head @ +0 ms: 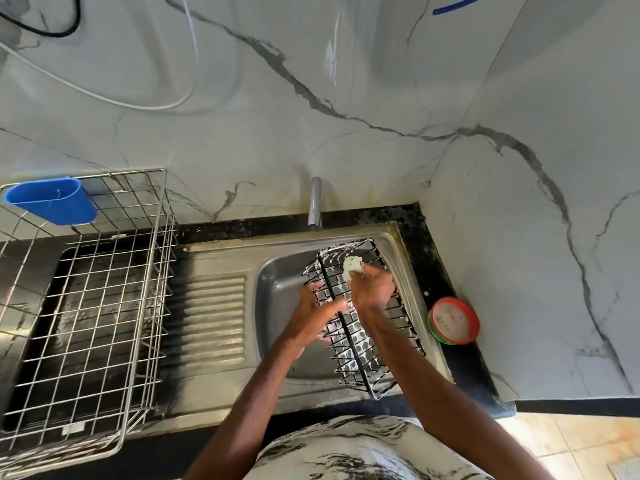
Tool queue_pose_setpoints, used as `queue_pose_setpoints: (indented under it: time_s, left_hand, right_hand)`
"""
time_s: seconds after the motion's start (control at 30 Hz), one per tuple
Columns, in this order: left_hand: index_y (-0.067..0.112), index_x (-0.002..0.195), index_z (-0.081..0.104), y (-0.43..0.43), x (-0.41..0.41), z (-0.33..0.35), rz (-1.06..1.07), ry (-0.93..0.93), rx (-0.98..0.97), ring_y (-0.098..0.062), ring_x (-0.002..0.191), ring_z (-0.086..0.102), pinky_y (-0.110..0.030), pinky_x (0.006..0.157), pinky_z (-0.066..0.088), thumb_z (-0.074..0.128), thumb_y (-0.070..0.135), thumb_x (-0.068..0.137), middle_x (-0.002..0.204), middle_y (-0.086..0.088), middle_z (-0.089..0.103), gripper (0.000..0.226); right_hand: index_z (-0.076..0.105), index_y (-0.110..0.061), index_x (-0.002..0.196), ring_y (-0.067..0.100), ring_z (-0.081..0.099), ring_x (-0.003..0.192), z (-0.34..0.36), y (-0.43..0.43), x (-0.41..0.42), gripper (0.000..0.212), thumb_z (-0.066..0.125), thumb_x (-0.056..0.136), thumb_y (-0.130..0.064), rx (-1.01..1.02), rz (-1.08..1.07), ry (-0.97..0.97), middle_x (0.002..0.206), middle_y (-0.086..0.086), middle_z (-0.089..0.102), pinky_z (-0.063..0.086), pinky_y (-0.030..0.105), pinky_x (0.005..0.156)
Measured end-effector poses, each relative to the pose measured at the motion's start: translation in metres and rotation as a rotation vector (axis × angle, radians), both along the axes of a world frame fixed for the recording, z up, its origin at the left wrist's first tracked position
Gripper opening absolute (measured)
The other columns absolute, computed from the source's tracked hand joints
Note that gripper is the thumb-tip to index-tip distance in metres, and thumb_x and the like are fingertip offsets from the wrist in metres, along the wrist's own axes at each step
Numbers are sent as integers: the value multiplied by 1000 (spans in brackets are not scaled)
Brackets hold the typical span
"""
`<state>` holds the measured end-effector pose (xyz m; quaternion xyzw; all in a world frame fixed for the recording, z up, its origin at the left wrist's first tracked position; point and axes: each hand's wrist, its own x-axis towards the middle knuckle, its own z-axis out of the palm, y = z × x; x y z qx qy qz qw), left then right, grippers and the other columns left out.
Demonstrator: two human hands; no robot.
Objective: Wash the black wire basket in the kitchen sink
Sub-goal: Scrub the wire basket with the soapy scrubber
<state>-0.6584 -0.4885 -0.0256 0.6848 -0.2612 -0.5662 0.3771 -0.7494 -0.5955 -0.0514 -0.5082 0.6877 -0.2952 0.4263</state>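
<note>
The black wire basket (362,344) is held over the right side of the sink (277,289), tilted on edge so that suds drop into the basin and not onto the counter. It is steadied by the left hand (320,303), fingers curled round a long rim wire — a brace, it seems, against the scrubbing. A soapy sponge (352,266) is clenched in the right hand (375,289) and pressed on the far wires, below the tap (315,202). Foam is seen across the mesh — rinsing is judged not yet done.
</note>
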Motion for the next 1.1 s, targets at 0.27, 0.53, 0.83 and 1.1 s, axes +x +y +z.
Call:
queue_pose_setpoints:
  time_s: [0.27, 0.53, 0.83, 1.1]
  left_hand:
    - [12, 160, -5, 5, -1, 0, -36, -11, -15, -32, 131, 55, -34, 76, 63, 75, 49, 83, 161, -14, 33, 117]
    - [31, 133, 22, 10, -1, 14, -47, 53, -84, -10, 103, 58, -21, 68, 50, 61, 43, 71, 128, 2, 46, 74]
    - [34, 161, 3, 2, 4, 9, -1, 35, -72, -41, 141, 45, -54, 101, 52, 68, 49, 74, 167, -21, 24, 110]
    - [43, 151, 12, 1, 3, 1, 22, 61, -82, -19, 103, 57, -22, 65, 52, 70, 43, 91, 155, -20, 41, 84]
  right_hand:
    - [72, -5, 117, 18, 74, 72, -2, 1, -2, 30, 58, 93, 8, -402, 429, 382, 104, 14, 76, 53, 14, 53]
    - [77, -1, 91, 25, 74, 82, 9, 10, 0, 31, 65, 74, 23, -843, 865, 186, 97, 13, 76, 59, 22, 73]
    - [72, -7, 105, 30, 68, 91, -4, -7, -23, 25, 53, 93, 2, -765, 738, 417, 109, 16, 67, 61, 34, 72]
    - [73, -9, 114, 25, 67, 111, -7, -6, -27, 48, 45, 100, -45, -653, 808, 395, 133, 17, 62, 59, 41, 91]
